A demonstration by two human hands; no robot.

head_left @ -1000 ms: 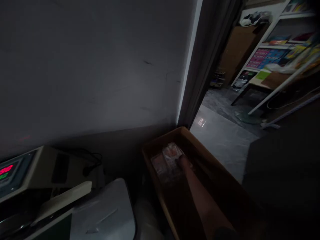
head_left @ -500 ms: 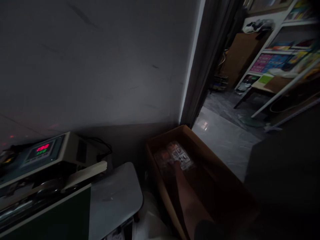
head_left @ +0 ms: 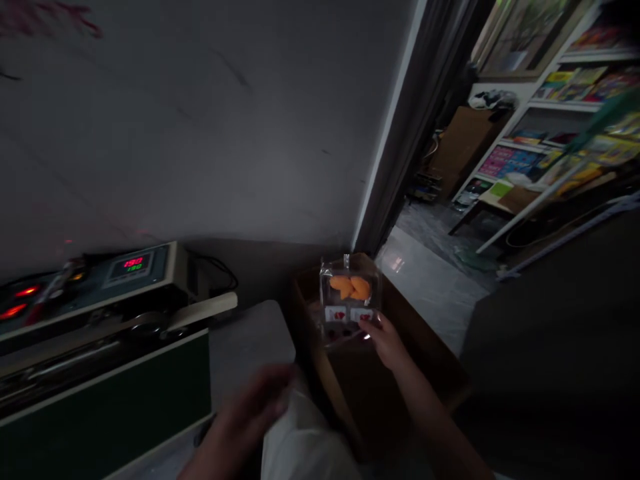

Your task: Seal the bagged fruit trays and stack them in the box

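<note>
Grey wall (head_left: 250,133) is filling the upper left, dim light all over.

Pack (head_left: 345,303): sitting just right of and below centre, facing the camera, over the far end of the box (head_left: 333,393). Orange pieces are showing through clear film, darker bits low down. Right hand (head_left: 384,339) is pinching its lower right corner, thumb and fingers narrow on it. Left hand (head_left: 253,407) is hanging at bottom centre, blurred, fingers loosely curled beside the white bag (head_left: 305,440); can't tell if it's holding anything.

Progress, my read: film is wrapping the pack, top end looking crimped, so packing seems done. Pack isn't let go yet; handling this one is what's left. Something clear is lying behind it in the box, too dark to count.

Text: two white labels with red marks are showing on the pack, too small to read. Display (head_left: 133,264) at centre left is showing red digits over green, both looking like 190, blurry. Machine (head_left: 175,267) is carrying it, red lights glowing at far left; no brand I can make out. Red writing (head_left: 47,19) is running off the upper left, smeared, not legible. Shelves (head_left: 565,103) at upper right are holding colourful packets, names unreadable from here.
</note>
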